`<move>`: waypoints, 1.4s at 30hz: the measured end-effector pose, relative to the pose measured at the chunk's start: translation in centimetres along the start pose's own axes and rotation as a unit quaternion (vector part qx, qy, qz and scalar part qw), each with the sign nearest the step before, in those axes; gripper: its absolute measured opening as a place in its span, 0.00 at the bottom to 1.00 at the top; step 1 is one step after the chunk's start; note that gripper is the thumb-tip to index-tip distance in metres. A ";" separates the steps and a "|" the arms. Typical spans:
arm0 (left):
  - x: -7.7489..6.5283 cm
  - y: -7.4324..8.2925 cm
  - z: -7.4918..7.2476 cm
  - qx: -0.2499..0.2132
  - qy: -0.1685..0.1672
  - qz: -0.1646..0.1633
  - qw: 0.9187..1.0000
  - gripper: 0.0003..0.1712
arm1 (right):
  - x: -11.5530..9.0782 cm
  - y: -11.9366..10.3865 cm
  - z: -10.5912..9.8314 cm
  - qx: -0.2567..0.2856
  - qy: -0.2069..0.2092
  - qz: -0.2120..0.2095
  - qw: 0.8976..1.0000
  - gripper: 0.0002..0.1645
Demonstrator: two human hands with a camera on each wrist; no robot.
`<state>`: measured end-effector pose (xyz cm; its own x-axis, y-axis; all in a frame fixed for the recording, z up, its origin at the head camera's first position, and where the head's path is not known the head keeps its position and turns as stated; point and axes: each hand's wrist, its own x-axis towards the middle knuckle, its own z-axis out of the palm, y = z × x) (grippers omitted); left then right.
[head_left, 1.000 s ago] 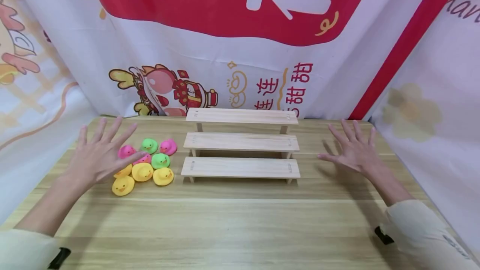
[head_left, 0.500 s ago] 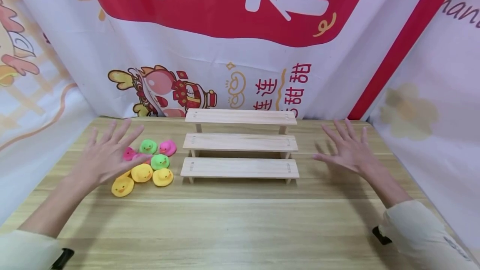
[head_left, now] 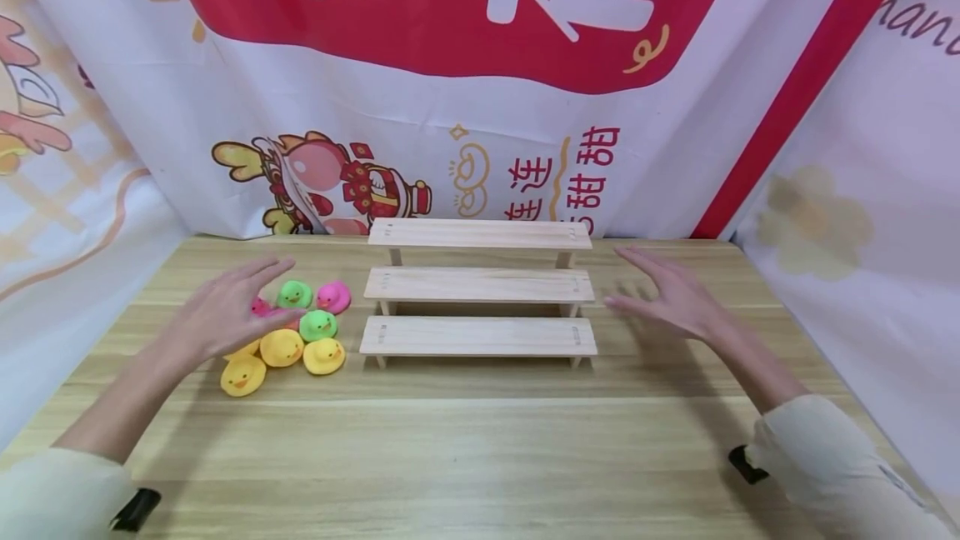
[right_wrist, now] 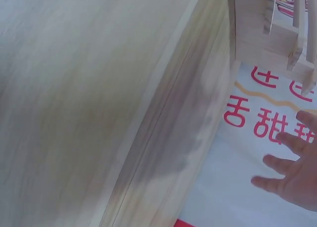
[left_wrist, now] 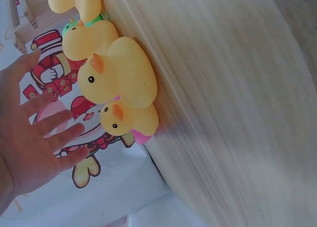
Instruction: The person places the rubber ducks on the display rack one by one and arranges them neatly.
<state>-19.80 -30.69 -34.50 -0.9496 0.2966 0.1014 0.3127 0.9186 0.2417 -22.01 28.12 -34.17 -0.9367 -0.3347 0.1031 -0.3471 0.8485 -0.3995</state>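
Note:
My left hand hovers above the left side of the wooden table, partly covering a cluster of rubber ducks. Nothing is in its grasp, and its fingers extend loosely in the left wrist view. Yellow ducks sit at the front of the cluster, with green ducks and pink ducks behind; some are hidden by the hand. A three-tier wooden shelf stands at the table's middle. To its right, my right hand hangs over the table, holding nothing, fingers extended.
A printed cloth with a red panel hangs behind the table. More printed cloth rises along the right side, and another cloth sheet along the left. Each sleeve has a black strap near it.
Both hands have turned from spread, palm-down poses to a more sideways pose, their fingers drawing closer together. They have moved slightly inward. The ducks and shelf stay in place.

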 end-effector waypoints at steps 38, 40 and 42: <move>4.1 -3.1 1.6 -0.110 -0.034 0.006 0.993 0.19 | 3.3 -1.3 2.4 0.232 -0.041 -0.039 0.971 0.30; 4.2 -3.2 1.7 -0.110 -0.035 0.008 0.993 0.19 | 3.4 -1.2 2.6 0.239 -0.044 -0.040 0.969 0.30; 4.3 -3.3 1.8 -0.111 -0.036 0.008 0.993 0.18 | 3.5 -1.2 2.7 0.251 -0.047 -0.039 0.966 0.30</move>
<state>-24.93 -31.95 -36.57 -0.9411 0.3356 0.0403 0.3172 0.8355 0.4488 -24.76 24.83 -35.82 -0.8920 -0.4455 0.0768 -0.3285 0.5220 -0.7871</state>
